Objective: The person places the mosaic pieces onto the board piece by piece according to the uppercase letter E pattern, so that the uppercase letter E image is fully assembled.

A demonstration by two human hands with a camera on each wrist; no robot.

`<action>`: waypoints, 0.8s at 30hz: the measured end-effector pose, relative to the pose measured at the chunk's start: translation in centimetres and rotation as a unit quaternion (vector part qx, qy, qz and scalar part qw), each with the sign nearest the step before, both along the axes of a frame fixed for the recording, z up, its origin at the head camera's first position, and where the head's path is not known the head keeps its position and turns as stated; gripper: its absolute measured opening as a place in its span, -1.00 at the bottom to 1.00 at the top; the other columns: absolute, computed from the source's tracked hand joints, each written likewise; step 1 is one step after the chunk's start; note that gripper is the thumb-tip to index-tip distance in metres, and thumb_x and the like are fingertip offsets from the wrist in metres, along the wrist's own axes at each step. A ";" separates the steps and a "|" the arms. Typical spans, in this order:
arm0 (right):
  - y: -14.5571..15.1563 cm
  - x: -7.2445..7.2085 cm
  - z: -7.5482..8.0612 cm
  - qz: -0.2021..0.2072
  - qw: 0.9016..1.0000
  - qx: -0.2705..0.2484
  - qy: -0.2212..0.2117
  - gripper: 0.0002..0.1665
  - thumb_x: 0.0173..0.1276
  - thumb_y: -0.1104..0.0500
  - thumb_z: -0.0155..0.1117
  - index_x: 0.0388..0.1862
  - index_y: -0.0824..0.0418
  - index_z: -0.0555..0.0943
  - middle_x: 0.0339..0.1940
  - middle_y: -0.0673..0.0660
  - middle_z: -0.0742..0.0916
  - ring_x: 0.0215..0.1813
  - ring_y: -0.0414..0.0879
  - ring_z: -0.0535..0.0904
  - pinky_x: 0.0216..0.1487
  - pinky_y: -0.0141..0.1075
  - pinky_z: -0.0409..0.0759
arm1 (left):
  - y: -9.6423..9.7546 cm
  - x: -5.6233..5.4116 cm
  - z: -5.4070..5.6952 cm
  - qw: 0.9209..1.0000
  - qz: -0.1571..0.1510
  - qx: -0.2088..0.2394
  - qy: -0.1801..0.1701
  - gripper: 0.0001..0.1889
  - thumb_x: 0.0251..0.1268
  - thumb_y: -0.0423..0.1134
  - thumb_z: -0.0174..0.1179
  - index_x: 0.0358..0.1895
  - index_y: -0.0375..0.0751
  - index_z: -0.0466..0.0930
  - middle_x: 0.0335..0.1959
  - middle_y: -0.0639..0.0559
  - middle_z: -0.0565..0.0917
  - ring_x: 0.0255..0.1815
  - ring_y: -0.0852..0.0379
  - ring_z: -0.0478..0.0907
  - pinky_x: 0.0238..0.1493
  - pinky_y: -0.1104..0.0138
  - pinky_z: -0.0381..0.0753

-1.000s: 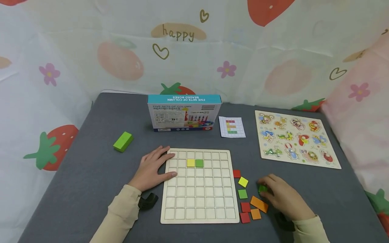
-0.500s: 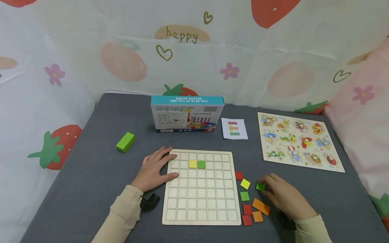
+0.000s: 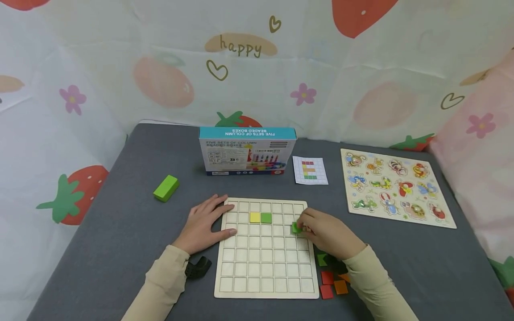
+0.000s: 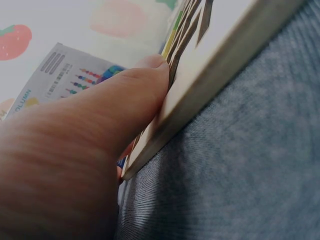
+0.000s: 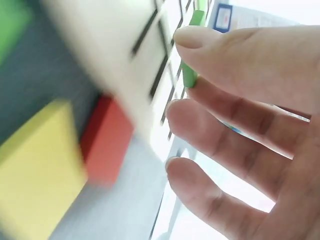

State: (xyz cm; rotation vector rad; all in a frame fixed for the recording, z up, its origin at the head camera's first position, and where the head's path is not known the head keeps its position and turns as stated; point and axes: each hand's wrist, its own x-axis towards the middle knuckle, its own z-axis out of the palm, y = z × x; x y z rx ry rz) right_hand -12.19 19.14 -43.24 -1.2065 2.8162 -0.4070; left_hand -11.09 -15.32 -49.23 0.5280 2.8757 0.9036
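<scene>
A pale wooden grid board (image 3: 260,269) lies on the dark grey cloth. My left hand (image 3: 204,226) rests at its upper left edge with fingers spread; in the left wrist view the thumb (image 4: 135,92) lies on the rim. One yellow tile (image 3: 254,217) and one green tile (image 3: 266,218) sit side by side in the board's second row. Over the right part of the board, my right hand (image 3: 333,232) pinches another green square tile (image 3: 296,228) between thumb and fingers. The right wrist view shows this held green tile (image 5: 189,75) on edge, remaining fingers loosely bent.
Right of the board lie loose red tiles (image 3: 327,292), orange pieces (image 3: 341,287) and a green tile (image 3: 322,259), partly under my right forearm. Behind stand a box (image 3: 246,156) and a pattern card (image 3: 310,170). An insect puzzle (image 3: 397,187) lies right, a green block (image 3: 166,188) left.
My right hand has carried the green tile from the right of the loose pieces leftward and up over the board. The left hand keeps its place on the board's edge.
</scene>
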 end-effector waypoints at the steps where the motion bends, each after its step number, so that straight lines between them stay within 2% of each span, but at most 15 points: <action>1: -0.5 -0.3 0.0 0.005 1.000 -0.002 -0.003 -0.78 0.16 0.25 0.45 -0.24 0.10 0.60 -0.23 -0.05 0.60 -0.29 -0.28 0.53 -0.27 -0.38 0.60 | 0.0 0.0 0.0 1.000 0.000 0.001 0.000 -0.27 0.17 0.31 0.18 0.39 0.13 0.34 0.51 0.07 0.15 0.55 -0.03 -0.06 0.36 -0.12 -0.01; 10: -3.3 -2.2 -0.2 0.028 0.999 -0.014 -0.029 -0.79 0.22 0.22 0.41 -0.16 0.14 0.62 -0.16 -0.02 0.62 -0.25 -0.26 0.54 -0.22 -0.36 0.61 | 0.0 0.1 0.1 1.000 0.000 0.003 -0.004 -0.27 0.18 0.31 0.17 0.40 0.13 0.33 0.51 0.07 0.14 0.55 -0.02 -0.07 0.37 -0.11 -0.02; 24: -4.3 -2.5 -0.6 0.015 0.999 -0.012 -0.038 -0.79 0.25 0.22 0.38 -0.13 0.15 0.64 -0.13 0.02 0.64 -0.14 -0.18 0.61 -0.13 -0.30 0.63 | -0.1 0.0 0.0 1.000 0.000 0.000 -0.008 -0.27 0.19 0.29 0.18 0.41 0.11 0.32 0.51 0.06 0.14 0.55 -0.02 -0.07 0.37 -0.11 -0.02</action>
